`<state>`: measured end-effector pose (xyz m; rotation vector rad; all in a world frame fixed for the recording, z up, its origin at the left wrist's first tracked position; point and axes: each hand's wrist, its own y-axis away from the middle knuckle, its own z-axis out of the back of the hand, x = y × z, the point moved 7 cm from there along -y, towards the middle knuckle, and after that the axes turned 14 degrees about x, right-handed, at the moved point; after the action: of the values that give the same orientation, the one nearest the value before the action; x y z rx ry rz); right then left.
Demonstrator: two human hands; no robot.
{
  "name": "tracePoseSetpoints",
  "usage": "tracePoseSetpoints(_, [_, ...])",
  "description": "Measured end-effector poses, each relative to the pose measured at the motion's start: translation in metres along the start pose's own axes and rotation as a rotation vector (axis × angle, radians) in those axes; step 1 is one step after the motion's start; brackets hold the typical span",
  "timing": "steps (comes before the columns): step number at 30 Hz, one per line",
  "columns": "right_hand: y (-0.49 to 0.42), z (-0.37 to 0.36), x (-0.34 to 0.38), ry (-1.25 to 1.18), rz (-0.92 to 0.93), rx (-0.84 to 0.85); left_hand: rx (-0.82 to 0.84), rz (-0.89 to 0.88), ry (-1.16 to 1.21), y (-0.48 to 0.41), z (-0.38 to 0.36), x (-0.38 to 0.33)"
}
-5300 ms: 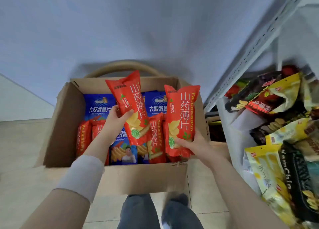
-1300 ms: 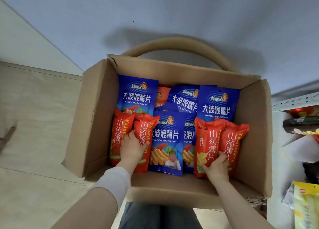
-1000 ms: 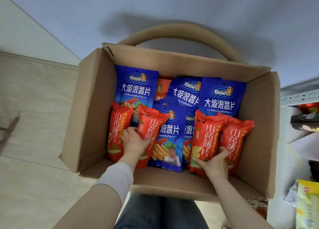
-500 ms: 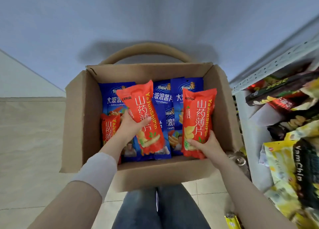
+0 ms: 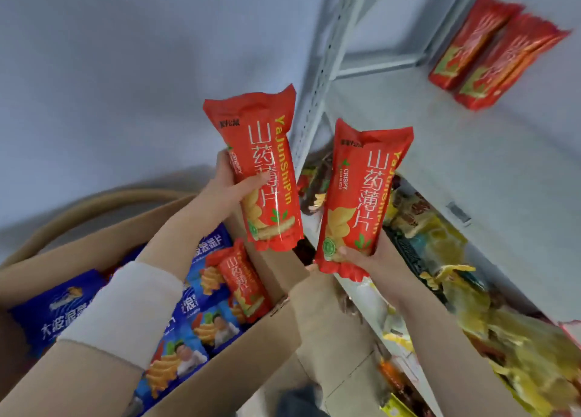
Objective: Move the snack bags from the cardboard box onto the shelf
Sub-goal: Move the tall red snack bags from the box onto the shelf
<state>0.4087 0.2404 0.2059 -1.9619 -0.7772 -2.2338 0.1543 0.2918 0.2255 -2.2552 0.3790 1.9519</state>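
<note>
Your cardboard box [image 5: 226,363] sits low at the left, open at the top; inside it lie several blue snack bags [image 5: 63,316] printed with wavy crisps, packed close and overlapping, and one loose red bag [image 5: 242,284] near the box's right-hand corner; to your right stands the white metal shelf [image 5: 471,152]; on its upper board two shelved red bags [image 5: 490,49] lie side by side and touching, blurred; the level below is crammed with mixed packets [image 5: 503,338], mostly yellow with some dark and red ones, too blurred to read

Your left hand [image 5: 229,190] grips the left red bag [image 5: 264,165] around its lower half, thumb across the front and fingers wrapped behind; your right hand [image 5: 371,256] cups the right red bag [image 5: 361,196] at its bottom end, fingers curled round the base; both bags are held nearly upright, apart from each other, above the box's right end and in front of the shelf; each is tall, narrow and glossy red, with crimped ends, white Chinese characters, yellow "YaJunShiPin" lettering, the word "CRISPY", pale crisps pictured low down and a round green seal

The shelf's perforated upright [image 5: 320,68] rises behind and between the two raised bags; a pale wall [image 5: 125,71] fills the background; a curved tan band [image 5: 94,206] arcs behind the box; a white cuff [image 5: 125,309] covers your left forearm
</note>
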Motion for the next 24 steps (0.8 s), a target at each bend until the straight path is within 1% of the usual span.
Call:
tracePoseSetpoints(3, [0.013,0.061,0.026,0.003,0.087,-0.102,0.096,-0.103,-0.126,-0.055,-0.056,-0.043])
tracePoseSetpoints(6, [0.021,0.123,0.044,0.017,0.172,-0.212,0.172,-0.186,-0.181,-0.112,-0.112,-0.072])
tracePoseSetpoints(8, [0.022,0.162,0.053,0.024,0.211,-0.274,0.198,-0.22,-0.199,-0.15,-0.146,-0.085])
tracePoseSetpoints(11, [0.013,0.21,0.064,0.002,0.249,-0.324,0.24,-0.235,-0.238,-0.202,-0.185,-0.096])
tracePoseSetpoints(14, [-0.003,0.25,0.07,-0.009,0.274,-0.366,0.264,-0.228,-0.244,-0.248,-0.207,-0.1])
tracePoseSetpoints(18, [-0.036,0.299,0.086,0.024,0.293,-0.45,0.272,-0.223,-0.291,-0.315,-0.219,-0.106])
tracePoseSetpoints(21, [-0.073,0.333,0.1,0.011,0.309,-0.484,0.264,-0.23,-0.275,-0.371,-0.221,-0.108])
tracePoseSetpoints(24, [-0.119,0.371,0.109,-0.015,0.316,-0.554,0.314,-0.219,-0.281,-0.433,-0.227,-0.105])
